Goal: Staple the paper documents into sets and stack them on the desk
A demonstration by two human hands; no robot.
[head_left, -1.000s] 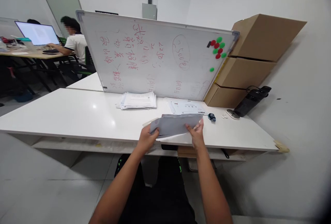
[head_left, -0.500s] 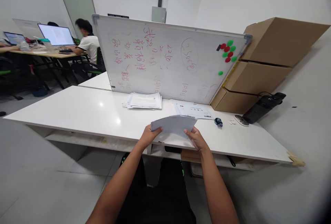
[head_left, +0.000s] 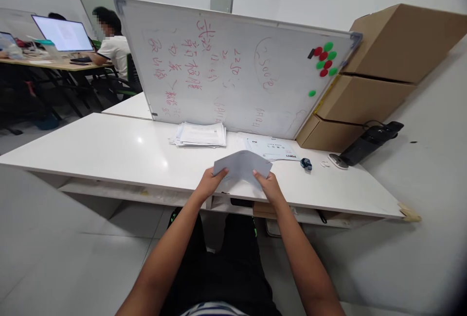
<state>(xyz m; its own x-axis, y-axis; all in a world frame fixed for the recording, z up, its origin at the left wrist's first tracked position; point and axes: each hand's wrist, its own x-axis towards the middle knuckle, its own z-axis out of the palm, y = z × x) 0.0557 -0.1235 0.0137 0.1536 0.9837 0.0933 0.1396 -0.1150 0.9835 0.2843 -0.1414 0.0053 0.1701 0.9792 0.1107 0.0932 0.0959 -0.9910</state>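
Between my hands, just above the desk's front edge, a sheaf of white paper (head_left: 241,164) bends upward in the middle. My left hand (head_left: 210,182) grips its left end, thumb on the near face and fingers behind. At the other end my right hand (head_left: 268,184) pinches it the same way. How many sheets are in it, I cannot tell. Beyond it on the white desk (head_left: 120,155) lie a pile of papers (head_left: 202,135), to the left, and some printed papers (head_left: 272,149), to the right.
A whiteboard (head_left: 233,68) with red writing and magnets leans behind the papers. To its right stand stacked cardboard boxes (head_left: 383,58), a black bottle (head_left: 372,143) and a small dark blue object (head_left: 305,164). Far left, a person (head_left: 115,46) sits at a monitor (head_left: 63,34).
The paper between my hands has gone from a gentle curve to a sharper bend, and my right hand has moved inward. The whole view has shifted slightly.
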